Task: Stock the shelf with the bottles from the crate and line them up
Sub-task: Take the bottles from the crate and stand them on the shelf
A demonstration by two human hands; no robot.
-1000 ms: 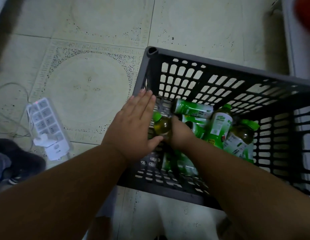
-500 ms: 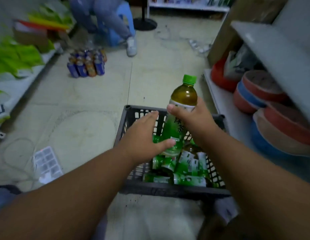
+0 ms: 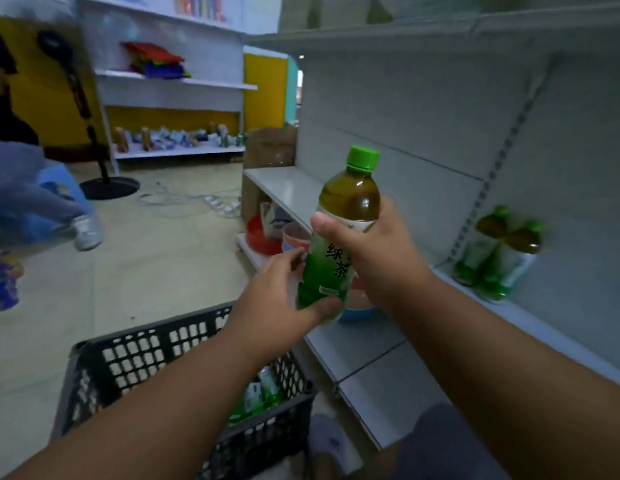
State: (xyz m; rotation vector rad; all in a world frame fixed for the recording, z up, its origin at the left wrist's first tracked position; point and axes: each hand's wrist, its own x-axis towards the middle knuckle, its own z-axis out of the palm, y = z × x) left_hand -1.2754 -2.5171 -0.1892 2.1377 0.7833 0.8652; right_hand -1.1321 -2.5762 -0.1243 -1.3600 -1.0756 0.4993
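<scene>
Both hands held one bottle [image 3: 339,244] upright: right hand [image 3: 377,258] gripped its middle, left hand [image 3: 280,299] pinched its base above the crate [image 3: 135,355].

Glossy clear plastic on the green tea bottle [image 3: 339,237], amber liquid showing through, with a shiny printed label wrap and a ribbed matt green cap [image 3: 363,157]. The crate [image 3: 135,355] is dark matt plastic lattice. The shelf [image 3: 474,313] looks like smooth, pale painted metal, and the floor [image 3: 156,258] is dull, speckled tile.
</scene>
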